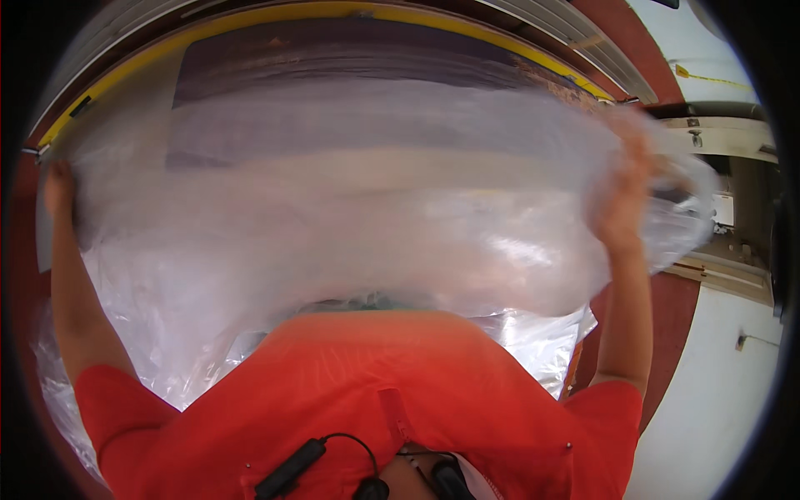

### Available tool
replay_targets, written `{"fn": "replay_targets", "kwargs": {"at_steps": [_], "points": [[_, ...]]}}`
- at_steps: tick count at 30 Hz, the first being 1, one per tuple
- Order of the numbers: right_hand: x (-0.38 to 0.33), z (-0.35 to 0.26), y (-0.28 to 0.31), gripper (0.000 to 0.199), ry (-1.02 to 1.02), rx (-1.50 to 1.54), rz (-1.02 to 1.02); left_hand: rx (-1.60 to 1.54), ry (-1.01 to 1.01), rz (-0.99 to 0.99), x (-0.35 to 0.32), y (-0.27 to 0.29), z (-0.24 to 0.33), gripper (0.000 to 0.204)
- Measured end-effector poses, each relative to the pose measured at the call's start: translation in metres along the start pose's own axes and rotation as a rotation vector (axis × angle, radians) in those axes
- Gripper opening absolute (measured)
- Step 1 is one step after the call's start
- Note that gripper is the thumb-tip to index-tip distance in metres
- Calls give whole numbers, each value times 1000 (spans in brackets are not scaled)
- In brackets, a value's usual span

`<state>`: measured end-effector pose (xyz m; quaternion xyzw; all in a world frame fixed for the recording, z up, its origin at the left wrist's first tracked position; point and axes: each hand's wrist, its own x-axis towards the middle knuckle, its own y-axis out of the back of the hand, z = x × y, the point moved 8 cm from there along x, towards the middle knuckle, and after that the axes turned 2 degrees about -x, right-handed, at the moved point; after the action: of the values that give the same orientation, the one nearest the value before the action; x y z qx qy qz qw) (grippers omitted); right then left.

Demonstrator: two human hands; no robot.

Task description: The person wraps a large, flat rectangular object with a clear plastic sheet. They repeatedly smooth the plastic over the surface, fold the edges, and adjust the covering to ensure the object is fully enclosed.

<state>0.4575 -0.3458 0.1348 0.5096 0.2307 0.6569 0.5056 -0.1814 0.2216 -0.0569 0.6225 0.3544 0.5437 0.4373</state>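
A wide, clear plastic sheet (333, 217) stretches across the view in front of me, cloudy and blurred by motion. At its far left side my left hand (60, 187) is closed on the edge. My right hand (623, 196), smeared by movement, grips the sheet on the right, and a loose bunch of plastic hangs out past it. Under the far part of the sheet lies a large printed panel (350, 54), dark purple with a landscape-like picture. The plastic hides most of the panel's near part.
A yellow edge strip (358, 12) curves along the far side, with grey metal rails (575, 37) beyond. More crumpled plastic (542, 346) lies close to my body. To the right are a pale wooden frame (725, 279), a reddish-brown floor band (667, 333) and a white surface (708, 392).
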Motion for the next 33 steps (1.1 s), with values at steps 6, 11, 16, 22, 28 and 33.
{"fn": "replay_targets", "kwargs": {"at_steps": [6, 11, 16, 22, 28, 33], "points": [[-103, 106, -135, 43, -445, 22, -441, -116, -67, -29, -3, -6, 28, 38], [-55, 112, -163, 19, -509, 148, -351, -59, -1, -66, -5, -1, 26, 39], [32, 82, -45, 24, -493, 179, 285, -34, -11, -23, -17, 18, 37, 40], [-59, 61, -149, 46, -373, 88, -233, -200, -144, -53, -7, -12, 15, 32], [1, -1, -135, 49, -290, 337, -212, -226, -67, -82, -36, 38, 51, 29], [12, -37, -135, 37, -222, 228, -180, -557, 53, -79, -44, 6, -34, 34]]}}
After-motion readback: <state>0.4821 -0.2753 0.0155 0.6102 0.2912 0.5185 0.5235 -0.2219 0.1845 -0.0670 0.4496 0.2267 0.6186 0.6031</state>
